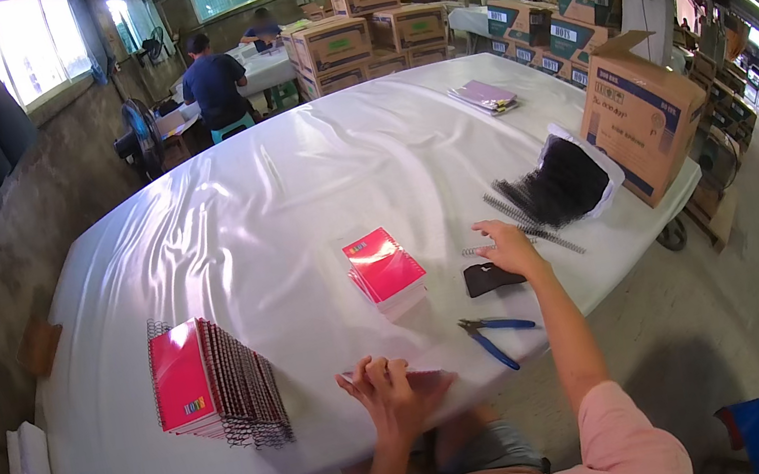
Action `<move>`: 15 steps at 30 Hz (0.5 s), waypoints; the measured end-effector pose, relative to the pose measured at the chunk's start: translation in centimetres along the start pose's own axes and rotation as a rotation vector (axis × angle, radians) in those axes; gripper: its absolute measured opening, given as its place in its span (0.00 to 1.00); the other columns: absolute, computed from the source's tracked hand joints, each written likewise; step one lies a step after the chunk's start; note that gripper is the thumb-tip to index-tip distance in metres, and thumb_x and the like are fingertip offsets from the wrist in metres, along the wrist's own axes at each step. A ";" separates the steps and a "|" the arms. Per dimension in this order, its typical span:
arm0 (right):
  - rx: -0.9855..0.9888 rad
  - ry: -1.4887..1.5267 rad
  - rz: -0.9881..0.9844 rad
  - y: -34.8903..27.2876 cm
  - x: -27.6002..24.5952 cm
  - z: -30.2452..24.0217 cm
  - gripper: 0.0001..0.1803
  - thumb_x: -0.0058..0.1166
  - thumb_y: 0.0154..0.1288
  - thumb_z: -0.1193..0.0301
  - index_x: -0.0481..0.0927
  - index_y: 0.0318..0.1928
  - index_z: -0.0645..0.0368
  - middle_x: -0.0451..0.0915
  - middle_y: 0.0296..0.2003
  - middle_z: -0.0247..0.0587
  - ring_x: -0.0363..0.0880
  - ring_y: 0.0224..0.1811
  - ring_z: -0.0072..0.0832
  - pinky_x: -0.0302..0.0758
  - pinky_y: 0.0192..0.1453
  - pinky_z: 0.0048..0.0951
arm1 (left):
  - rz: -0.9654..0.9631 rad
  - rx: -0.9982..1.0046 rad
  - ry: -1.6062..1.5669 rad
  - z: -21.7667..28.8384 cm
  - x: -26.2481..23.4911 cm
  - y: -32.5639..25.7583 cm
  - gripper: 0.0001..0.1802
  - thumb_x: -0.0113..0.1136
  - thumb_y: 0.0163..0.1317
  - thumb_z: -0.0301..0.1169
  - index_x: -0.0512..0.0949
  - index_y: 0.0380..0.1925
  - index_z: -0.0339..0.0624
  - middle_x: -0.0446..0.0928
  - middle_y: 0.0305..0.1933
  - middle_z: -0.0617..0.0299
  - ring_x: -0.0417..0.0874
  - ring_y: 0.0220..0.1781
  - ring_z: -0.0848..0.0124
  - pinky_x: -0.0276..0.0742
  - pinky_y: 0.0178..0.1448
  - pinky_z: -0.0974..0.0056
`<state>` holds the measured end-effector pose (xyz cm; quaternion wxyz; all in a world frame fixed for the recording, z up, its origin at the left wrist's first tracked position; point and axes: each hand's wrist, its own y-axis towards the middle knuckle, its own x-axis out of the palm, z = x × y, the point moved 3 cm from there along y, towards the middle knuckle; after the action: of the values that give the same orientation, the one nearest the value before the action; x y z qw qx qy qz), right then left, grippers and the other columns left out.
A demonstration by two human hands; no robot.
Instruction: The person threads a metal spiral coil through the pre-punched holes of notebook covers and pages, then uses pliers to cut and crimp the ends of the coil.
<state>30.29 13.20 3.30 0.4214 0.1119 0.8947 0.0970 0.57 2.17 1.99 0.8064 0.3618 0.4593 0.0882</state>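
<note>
My right hand (pixel 506 248) open, fingertips on a wire binding coil (pixel 532 228), black pouch (pixel 491 277) just below, my left hand (pixel 389 396) gripping a notebook (pixel 426 383), pliers (pixel 493 334) to its right

White-covered bench (pixel 289 182) carries: spiral-bound red notebooks (pixel 212 383), unbound red stack (pixel 385 269), blue-handled pliers (pixel 496 333), black coils (pixel 561 185), cardboard box (pixel 643 117).

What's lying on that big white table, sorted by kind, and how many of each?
Stacks of red notebooks: 2, a spiral-bound stack and a smaller stack
Pliers: 1
Cardboard box: 1
Bag of black binding coils: 1
Purple booklet pile: 1
Small black object: 1
Total: 7
</note>
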 end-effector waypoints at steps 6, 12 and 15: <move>-0.327 -0.123 0.094 0.9 0.9 -0.6 0.15 0.55 0.54 0.83 0.83 0.43 0.57 0.74 0.35 0.43 0.78 0.36 0.37 0.75 0.43 0.33 | 0.127 -0.018 -0.008 0.2 -0.1 1.5 0.28 0.75 0.30 0.48 0.71 0.26 0.45 0.66 0.41 0.57 0.64 0.51 0.56 0.53 0.59 0.39; -0.384 0.263 -0.057 -6.5 0.6 -10.2 0.17 0.59 0.56 0.79 0.83 0.47 0.52 0.72 0.33 0.39 0.73 0.31 0.27 0.72 0.36 0.26 | 0.056 -0.044 -0.023 -0.2 0.0 2.0 0.25 0.73 0.29 0.46 0.71 0.25 0.48 0.68 0.37 0.63 0.67 0.48 0.61 0.52 0.56 0.41; -0.266 0.372 -0.213 -9.6 2.4 -10.6 0.15 0.60 0.57 0.77 0.83 0.46 0.53 0.74 0.32 0.38 0.72 0.30 0.26 0.71 0.34 0.25 | 0.087 -0.040 -0.027 -0.3 0.4 1.6 0.25 0.73 0.29 0.46 0.71 0.25 0.48 0.68 0.36 0.63 0.68 0.48 0.61 0.52 0.57 0.41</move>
<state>19.50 3.89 5.61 0.2683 -0.0594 0.9430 0.1879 0.85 3.62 2.73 0.8150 0.3666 0.4302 0.1275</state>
